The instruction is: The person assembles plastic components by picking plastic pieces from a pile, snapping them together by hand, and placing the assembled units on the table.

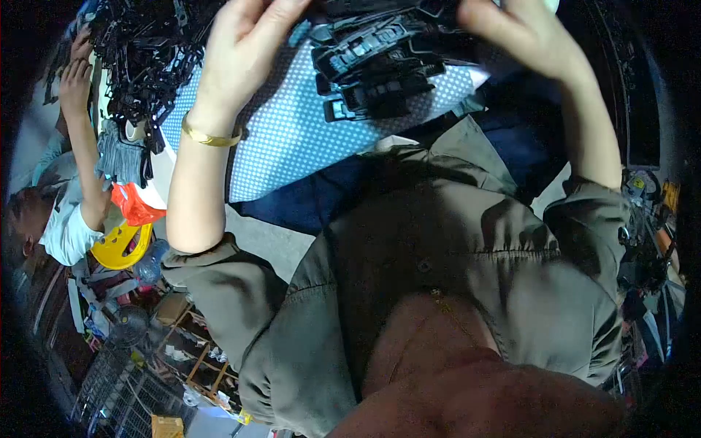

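At the upper edge, my left hand (252,40) is bent, its thumb stretched toward dark parts and its fingertips cut off by the frame. A gold bangle (212,137) circles that wrist. My right hand (515,25), slightly blurred, curls at the upper right beside the same dark parts. Both look closed, but what they hold is out of view. Between them lie several black plastic clip-like parts (380,80), overlapping in a stack. Under these spreads a blue cloth with white dots (299,131), over my lap.
A tangled heap of black parts (150,51) is at the upper left. Beyond it, another person's hand (75,87) reaches up. A red bag (135,204), a yellow plastic seat (120,248) and a wire rack (117,387) stand at the left. Clutter (650,263) lies at the right.
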Demonstrator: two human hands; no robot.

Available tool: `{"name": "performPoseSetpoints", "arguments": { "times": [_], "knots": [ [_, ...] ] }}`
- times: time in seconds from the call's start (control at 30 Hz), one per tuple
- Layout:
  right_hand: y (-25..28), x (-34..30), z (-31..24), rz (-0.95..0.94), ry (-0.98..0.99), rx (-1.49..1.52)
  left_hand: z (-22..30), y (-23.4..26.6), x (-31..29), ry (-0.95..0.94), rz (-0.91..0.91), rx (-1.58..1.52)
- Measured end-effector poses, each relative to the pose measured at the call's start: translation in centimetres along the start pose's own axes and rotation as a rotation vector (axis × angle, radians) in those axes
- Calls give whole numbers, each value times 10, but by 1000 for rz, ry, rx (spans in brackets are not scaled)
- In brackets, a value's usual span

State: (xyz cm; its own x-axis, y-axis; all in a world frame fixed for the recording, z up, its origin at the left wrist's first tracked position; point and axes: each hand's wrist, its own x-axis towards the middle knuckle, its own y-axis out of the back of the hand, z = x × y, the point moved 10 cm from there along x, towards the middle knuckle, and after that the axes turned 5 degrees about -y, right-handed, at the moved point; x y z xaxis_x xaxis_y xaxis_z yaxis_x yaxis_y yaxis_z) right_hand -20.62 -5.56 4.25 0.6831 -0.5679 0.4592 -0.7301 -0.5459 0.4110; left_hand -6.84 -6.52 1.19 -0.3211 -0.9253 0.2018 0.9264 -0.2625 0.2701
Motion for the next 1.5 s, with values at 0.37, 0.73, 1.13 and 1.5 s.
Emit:
{"name": "performPoseSetpoints", "arguments": {
  "times": [0.37,0.73,1.13,1.5],
  "knots": [
    [-20,-48,-29,152,-75,-596,44,-50,-26,-287,72,416],
    [-20,-123,-22,202,21,-745,60,-117,-50,-565,-240,648],
    [-92,-199,99,-89,-653,-631,-138,-221,-142,-826,-791,1408],
    [-245,-216,196,-847,-926,-143,-201,-185,-169,429,-1286,746]
  ]
}}
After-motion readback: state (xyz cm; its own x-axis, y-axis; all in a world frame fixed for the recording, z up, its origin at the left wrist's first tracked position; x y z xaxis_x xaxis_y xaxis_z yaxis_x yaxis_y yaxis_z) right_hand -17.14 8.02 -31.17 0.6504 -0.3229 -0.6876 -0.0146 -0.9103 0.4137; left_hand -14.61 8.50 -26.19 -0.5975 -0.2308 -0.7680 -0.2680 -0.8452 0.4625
